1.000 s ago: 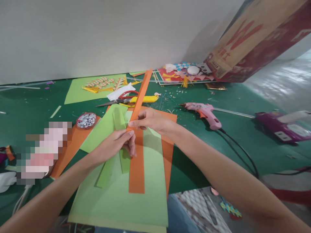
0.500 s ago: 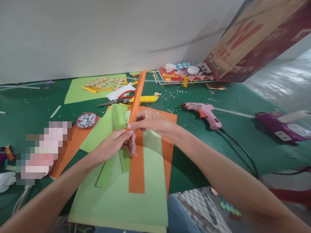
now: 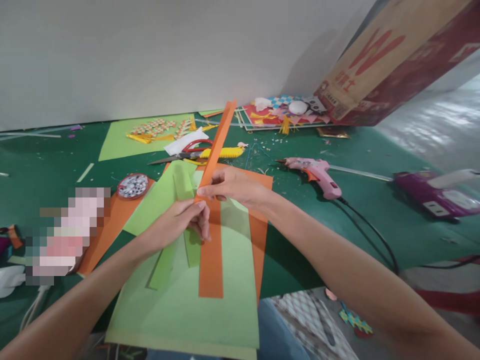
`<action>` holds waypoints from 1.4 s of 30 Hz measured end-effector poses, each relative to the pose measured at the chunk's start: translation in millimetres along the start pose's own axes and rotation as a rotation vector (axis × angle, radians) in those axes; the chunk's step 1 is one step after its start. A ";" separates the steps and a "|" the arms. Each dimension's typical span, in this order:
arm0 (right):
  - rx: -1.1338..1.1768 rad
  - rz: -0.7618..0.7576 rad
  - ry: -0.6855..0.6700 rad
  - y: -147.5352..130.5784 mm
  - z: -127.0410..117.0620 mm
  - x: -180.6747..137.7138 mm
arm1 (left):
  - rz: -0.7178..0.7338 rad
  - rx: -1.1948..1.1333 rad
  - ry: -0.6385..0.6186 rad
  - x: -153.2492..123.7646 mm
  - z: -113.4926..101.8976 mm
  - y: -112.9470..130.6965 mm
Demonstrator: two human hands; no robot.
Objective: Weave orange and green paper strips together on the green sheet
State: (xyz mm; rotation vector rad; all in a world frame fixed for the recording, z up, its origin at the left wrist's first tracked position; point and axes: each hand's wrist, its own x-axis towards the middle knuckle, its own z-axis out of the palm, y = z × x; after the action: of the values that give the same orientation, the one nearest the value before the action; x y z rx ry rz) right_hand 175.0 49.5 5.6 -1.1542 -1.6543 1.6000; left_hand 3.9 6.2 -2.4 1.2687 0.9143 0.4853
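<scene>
Fingers (image 3: 204,220) of left hand (image 3: 187,218), right hand (image 3: 228,186) pinched on orange strip (image 3: 218,141); red "W" (image 3: 376,49), "士" (image 3: 351,86) on paper bag (image 3: 412,30).

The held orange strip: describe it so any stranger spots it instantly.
On the green table, find the large pale green sheet. Over it, the left hand and right hand hold the narrow orange strip, pointing away; the wider orange strip beneath lies flat.

Bare left forearm (image 3: 112,275), bare right forearm (image 3: 315,245), both tapering into slim wrists; bare left hand (image 3: 183,215), bare right hand (image 3: 230,187), and there, down low, blue denim-like clothing (image 3: 281,332)!
</scene>
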 end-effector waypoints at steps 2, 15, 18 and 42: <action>-0.001 -0.006 -0.025 -0.4 0.8 -0.2 | 0.000 0.000 -0.004 0.4 0.2 0.0; -0.015 0.028 -0.030 0.6 -0.5 -0.2 | -0.011 0.025 -0.002 -0.1 -1.8 0.3; -0.026 0.033 -0.052 -0.6 -0.6 -0.7 | -0.011 0.027 0.001 0.4 -2.3 -1.1; 0.033 0.002 0.000 -2.3 -7.9 -1.8 | -0.053 0.244 0.029 -3.6 -1.0 3.2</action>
State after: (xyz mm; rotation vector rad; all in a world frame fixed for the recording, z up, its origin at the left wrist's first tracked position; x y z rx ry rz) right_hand 182.2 52.1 9.1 -1.1393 -1.6219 1.6220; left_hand 1.5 5.0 1.7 1.4566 1.0528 0.3592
